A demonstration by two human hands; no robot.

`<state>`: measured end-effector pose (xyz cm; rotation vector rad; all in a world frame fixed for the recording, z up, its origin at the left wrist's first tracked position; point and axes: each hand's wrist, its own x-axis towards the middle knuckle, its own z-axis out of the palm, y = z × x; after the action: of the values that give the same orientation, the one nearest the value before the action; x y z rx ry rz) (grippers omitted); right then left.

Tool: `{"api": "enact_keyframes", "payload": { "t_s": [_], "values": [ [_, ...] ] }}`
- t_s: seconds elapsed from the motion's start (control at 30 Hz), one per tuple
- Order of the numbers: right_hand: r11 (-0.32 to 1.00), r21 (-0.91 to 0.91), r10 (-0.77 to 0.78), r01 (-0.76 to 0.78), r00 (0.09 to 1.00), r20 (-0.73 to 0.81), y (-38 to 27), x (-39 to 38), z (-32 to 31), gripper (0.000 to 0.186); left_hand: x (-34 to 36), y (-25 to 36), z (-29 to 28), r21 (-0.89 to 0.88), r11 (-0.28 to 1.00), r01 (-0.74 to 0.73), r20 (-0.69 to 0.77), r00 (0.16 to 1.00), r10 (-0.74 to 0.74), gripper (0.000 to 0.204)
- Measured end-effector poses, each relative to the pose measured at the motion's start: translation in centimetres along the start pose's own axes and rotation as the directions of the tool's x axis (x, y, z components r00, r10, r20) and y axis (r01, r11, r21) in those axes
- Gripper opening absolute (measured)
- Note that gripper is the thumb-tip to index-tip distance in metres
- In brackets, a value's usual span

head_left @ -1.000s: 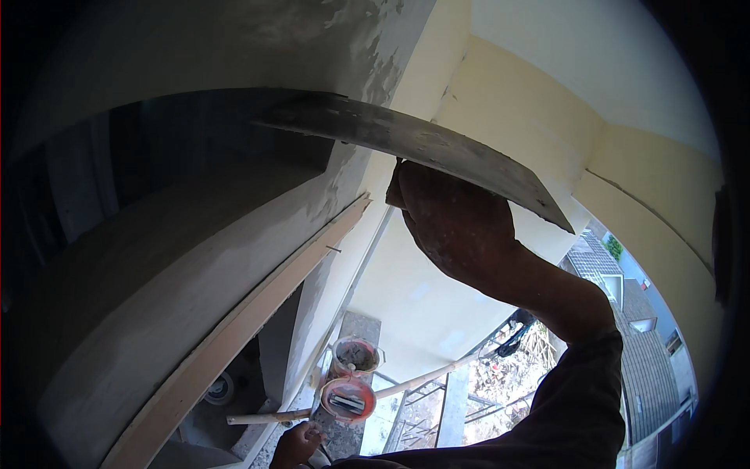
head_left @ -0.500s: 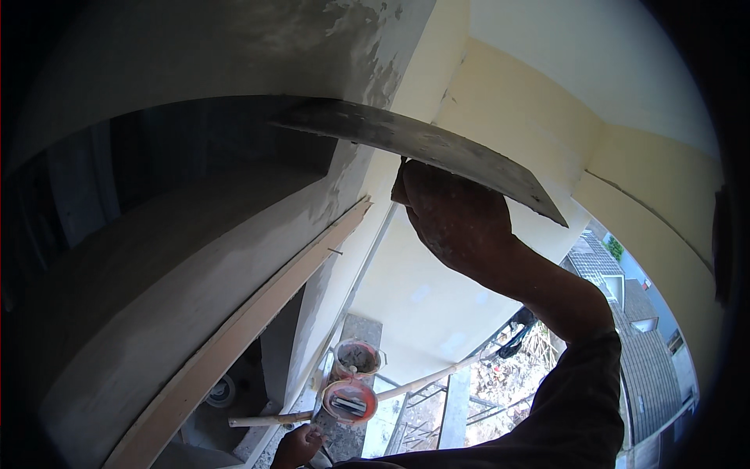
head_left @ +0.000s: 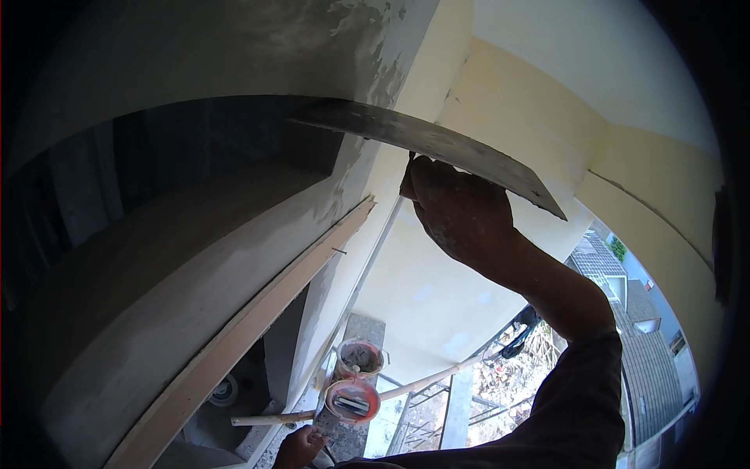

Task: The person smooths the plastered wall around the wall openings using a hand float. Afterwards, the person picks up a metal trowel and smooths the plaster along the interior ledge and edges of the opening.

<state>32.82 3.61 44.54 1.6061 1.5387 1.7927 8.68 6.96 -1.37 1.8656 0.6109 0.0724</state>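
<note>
My right hand (head_left: 461, 211) is raised overhead and closed around the handle of a long flat metal plastering trowel (head_left: 426, 144). The blade lies against the grey plastered corner of the wall (head_left: 367, 70), its far end reaching left. My dark sleeve (head_left: 578, 406) runs down to the lower right. My left hand (head_left: 297, 447) shows only partly at the bottom edge, near a wooden pole (head_left: 273, 419); whether it holds anything is unclear.
A wooden strip (head_left: 258, 320) is fixed along the edge of the grey plastered surface. Two round buckets (head_left: 355, 383) sit on a ledge below. Cream painted walls (head_left: 531, 117) rise on the right. Scaffold poles (head_left: 426, 381) and rooftops (head_left: 625, 344) lie far below.
My right hand and the trowel have shifted slightly up and to the right along the wall corner. The left hand stays low.
</note>
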Motion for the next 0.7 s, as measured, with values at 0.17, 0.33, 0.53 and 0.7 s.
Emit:
{"api": "enact_keyframes", "payload": {
  "t_s": [0.17,0.33,0.53,0.7],
  "values": [
    [0.995,0.097,0.008,-0.01,1.0,0.023,-0.2,-0.1,0.6,0.024,0.3,-1.0,0.2,-0.027,1.0,-0.016,-0.009,1.0,0.015,0.042],
    [0.994,0.104,-0.023,0.025,1.0,-0.018,-1.3,0.0,-0.1,0.023,0.4,-0.3,-0.2,-0.039,0.999,0.02,0.02,1.0,-0.019,0.045],
    [0.992,0.122,-0.025,0.025,1.0,-0.001,-1.2,0.4,-1.0,0.022,0.6,-0.3,-0.2,-0.044,0.999,0.017,0.02,1.0,-0.016,0.045],
    [0.998,0.058,-0.013,0.013,1.0,-0.008,-1.1,0.7,-1.1,0.021,0.6,-1.0,0.0,-0.049,0.999,0.01,0.021,1.0,-0.009,0.046]
  ]
}}
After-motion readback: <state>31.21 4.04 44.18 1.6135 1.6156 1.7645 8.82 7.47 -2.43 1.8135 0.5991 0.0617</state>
